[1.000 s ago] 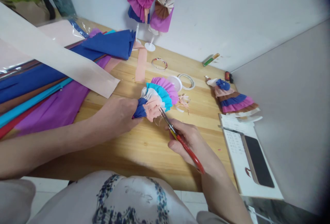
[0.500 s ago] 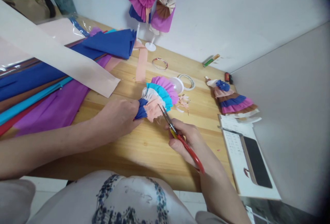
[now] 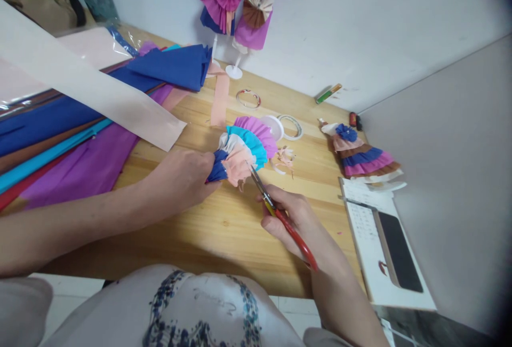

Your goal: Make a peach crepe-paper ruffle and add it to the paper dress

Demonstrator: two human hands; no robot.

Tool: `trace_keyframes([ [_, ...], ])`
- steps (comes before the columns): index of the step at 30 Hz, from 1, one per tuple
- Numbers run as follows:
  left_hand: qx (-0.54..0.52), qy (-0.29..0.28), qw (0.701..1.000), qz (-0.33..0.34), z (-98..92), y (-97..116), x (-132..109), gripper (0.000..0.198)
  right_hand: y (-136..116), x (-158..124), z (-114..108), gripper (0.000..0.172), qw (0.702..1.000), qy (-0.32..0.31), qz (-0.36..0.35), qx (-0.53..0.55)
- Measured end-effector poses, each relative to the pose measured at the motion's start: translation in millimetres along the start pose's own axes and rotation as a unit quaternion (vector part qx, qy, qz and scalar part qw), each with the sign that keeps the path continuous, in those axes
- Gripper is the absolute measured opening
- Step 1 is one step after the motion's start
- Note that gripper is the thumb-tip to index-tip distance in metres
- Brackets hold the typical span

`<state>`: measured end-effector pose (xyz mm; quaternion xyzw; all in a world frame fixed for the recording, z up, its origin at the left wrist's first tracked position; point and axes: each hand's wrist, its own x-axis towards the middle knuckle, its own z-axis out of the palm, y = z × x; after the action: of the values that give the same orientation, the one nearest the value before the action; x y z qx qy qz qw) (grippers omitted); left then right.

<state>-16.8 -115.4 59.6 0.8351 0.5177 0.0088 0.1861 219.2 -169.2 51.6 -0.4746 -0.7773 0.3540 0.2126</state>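
My left hand (image 3: 192, 176) is closed around the dark blue end of a ruffled crepe-paper doll dress (image 3: 242, 158), tiered in peach, white, turquoise and purple. It is held over the table on its side. In my right hand (image 3: 290, 214) are red-handled scissors (image 3: 294, 235), their blade tips at the edge of the peach ruffle. The fingers are wrapped about the handles and partly hidden. A white round base (image 3: 272, 127) shows behind the purple ruffle. Small peach paper scraps (image 3: 285, 156) lie just beyond the scissors.
Coloured crepe-paper sheets (image 3: 76, 150) and a long pale strip (image 3: 120, 99) cover the left. Two dressed stands (image 3: 258, 8) lean by the wall. Tape rolls (image 3: 290, 127), a peach strip (image 3: 220, 99), a tiered paper dress (image 3: 366, 156) and a white board with a phone (image 3: 400, 251) surround the work.
The dress has shifted very slightly left with my left hand. The scissor blades look closer together at the peach ruffle's edge.
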Motion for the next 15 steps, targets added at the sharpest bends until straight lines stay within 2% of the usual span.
trace_keyframes([
  [4,0.014,-0.025,1.000,-0.002,0.9,2.8,0.3,0.027,1.4,-0.1,1.4,0.060,1.000,0.001,-0.003,0.009],
  [15,0.112,0.014,0.994,0.008,2.8,9.1,-5.2,0.029,3.0,0.5,3.9,0.061,1.000,0.014,-0.011,-0.009],
])
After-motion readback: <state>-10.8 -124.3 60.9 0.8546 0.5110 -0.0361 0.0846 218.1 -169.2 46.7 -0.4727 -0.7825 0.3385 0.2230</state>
